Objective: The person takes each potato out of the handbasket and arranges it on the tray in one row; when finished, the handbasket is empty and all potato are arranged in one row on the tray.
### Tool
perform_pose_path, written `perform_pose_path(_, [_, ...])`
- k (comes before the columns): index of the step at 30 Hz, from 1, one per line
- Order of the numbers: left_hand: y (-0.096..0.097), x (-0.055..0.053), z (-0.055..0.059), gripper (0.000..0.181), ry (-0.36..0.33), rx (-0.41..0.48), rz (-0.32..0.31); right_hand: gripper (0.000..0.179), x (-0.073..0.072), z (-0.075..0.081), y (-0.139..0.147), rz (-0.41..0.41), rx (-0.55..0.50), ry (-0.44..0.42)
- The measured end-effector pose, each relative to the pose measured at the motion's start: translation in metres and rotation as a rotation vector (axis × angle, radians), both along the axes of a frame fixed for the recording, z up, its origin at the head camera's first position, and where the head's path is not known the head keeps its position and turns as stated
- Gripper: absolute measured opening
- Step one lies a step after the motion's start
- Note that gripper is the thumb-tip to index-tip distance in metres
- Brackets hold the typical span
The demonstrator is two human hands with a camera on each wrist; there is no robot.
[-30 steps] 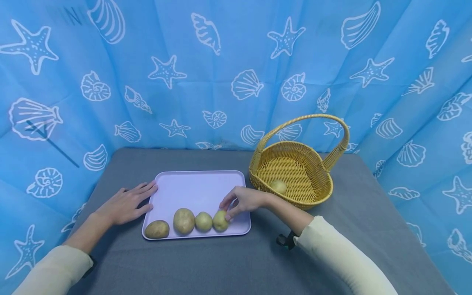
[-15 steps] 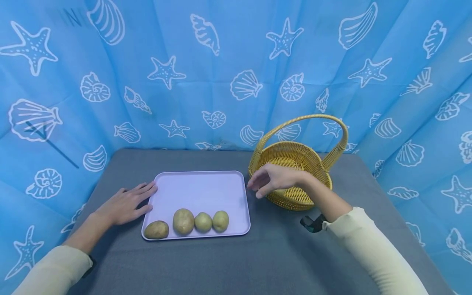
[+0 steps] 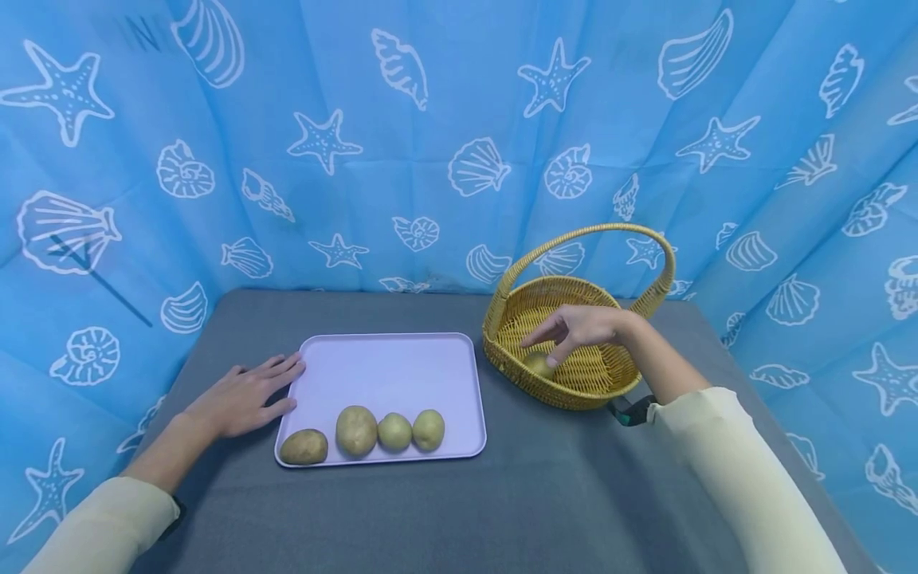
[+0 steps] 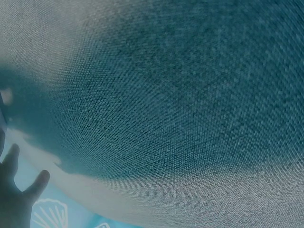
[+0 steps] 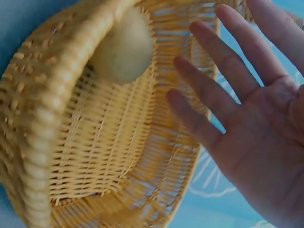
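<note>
My left hand (image 3: 247, 399) lies spread on the grey cloth, its fingertips at the left edge of the lilac tray (image 3: 387, 367). Along the tray's front edge are a brown potato (image 3: 304, 447), a larger potato (image 3: 356, 431) and two small, round yellow-green fruits or potatoes (image 3: 429, 430). Over the yellow wicker basket (image 3: 595, 375), my right hand (image 3: 582, 327) reaches down with loosely extended fingers. A round yellow-green piece (image 5: 124, 47) sits inside by the near wall. In the right wrist view the fingers are apart from it; in the head view the thumb partly hides it.
The basket's tall arched handle (image 3: 584, 229) rises over its opening. Grey cloth (image 3: 430, 510) covers the table. A blue curtain (image 3: 430, 175) with white shells and starfish hangs behind and around it.
My right hand has left the rightmost round piece on the tray and moved right, then down into the basket. The left hand and the row on the tray have not moved.
</note>
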State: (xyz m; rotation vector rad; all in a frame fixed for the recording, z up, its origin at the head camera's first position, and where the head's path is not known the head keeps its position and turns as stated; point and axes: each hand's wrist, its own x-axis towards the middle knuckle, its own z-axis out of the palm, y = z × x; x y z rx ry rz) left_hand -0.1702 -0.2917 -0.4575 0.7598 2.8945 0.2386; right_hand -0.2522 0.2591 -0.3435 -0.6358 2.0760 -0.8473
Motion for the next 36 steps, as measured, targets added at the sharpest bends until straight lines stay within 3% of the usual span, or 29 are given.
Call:
perform_pose_path(5, [0.000,0.000,0.001,0.070,-0.007,-0.001,0.003,0.059,-0.005,-0.005,0.008,0.003,0.068,-0.061])
perform_pose_path(12, [0.000,0.000,0.001,0.070,-0.005,0.002,-0.004,0.054,-0.010,-0.011,0.010,-0.029,0.136,-0.034])
perform_pose_path(19, [0.001,0.002,0.003,0.069,-0.009,0.005,-0.001,0.061,-0.011,-0.015,0.001,-0.110,0.166,-0.208])
perform_pose_path(23, [0.002,0.002,0.004,0.069,-0.005,0.000,0.001,0.060,-0.011,-0.016,-0.006,-0.162,0.190,-0.256])
perform_pose_path(28, [0.001,0.002,0.003,0.069,-0.004,-0.001,0.001,0.058,-0.014,-0.021,-0.012,-0.171,0.224,-0.218])
perform_pose_path(36, [0.000,0.000,0.001,0.069,-0.007,0.002,0.002,0.057,-0.017,-0.027,-0.012,-0.110,0.243,-0.138])
